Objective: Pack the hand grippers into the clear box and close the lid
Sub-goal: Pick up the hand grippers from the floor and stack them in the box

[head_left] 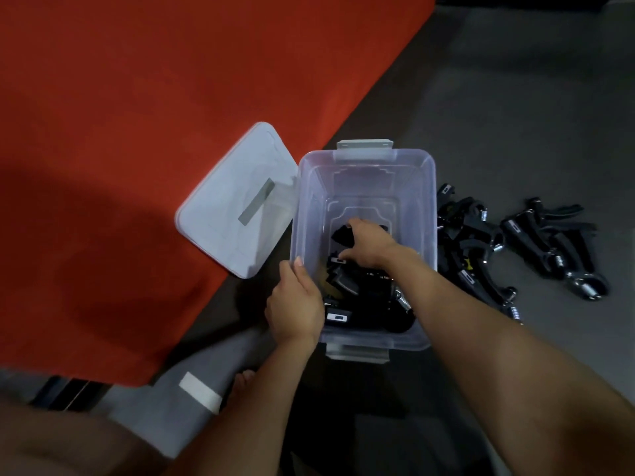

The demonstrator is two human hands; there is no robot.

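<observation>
Reaching deep into the clear box (417, 187) with the right hand (366, 247), fingers curling over a black hand gripper (343, 235) mid-box. Gripping the box's near-left rim with the left hand (295, 304). More grippers (371, 304) piling against the near wall; loose ones (515, 242) lying on the floor just right. Lid (237, 201) resting off, left.

Clear box (417, 187) sits open on the floor, grey latches at 12 and 6, a few black hand grippers (360, 300) piled in its near end. Lid (237, 201) lies flat at 9. More loose grippers (515, 249) heaped at 3.
</observation>
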